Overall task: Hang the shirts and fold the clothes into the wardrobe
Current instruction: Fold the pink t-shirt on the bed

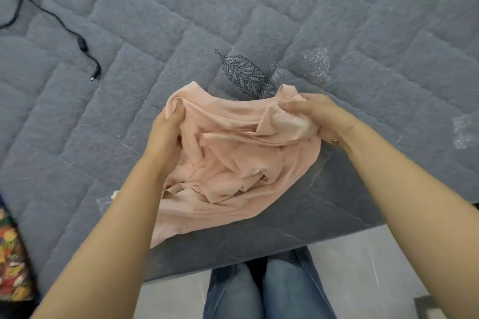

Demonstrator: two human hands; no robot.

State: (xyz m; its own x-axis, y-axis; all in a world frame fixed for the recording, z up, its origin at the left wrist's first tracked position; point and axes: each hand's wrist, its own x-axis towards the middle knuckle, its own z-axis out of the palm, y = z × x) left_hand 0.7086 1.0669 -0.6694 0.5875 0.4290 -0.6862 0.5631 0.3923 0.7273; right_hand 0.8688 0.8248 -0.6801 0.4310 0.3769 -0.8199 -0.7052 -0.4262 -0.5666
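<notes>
- Lying crumpled at the centre of the frame, a thin peach-pink fabric garment (233, 160) is resting near the quilted grey fleece bedspread's (181, 21) lower edge.
- The left hand (166, 134) is pinching its upper-left edge; the right hand (318, 114) is gripping its upper-right corner.
- Folding is seemingly only starting; no wardrobe is showing.
- A black power cable (59, 23) is trailing at upper left.

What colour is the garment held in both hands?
Pale peach garment, plain, seen in the head view.

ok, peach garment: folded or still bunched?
Bunched, not folded. The peach garment lies crumpled in loose creases on the grey quilt, gripped by left hand and right hand.
</notes>
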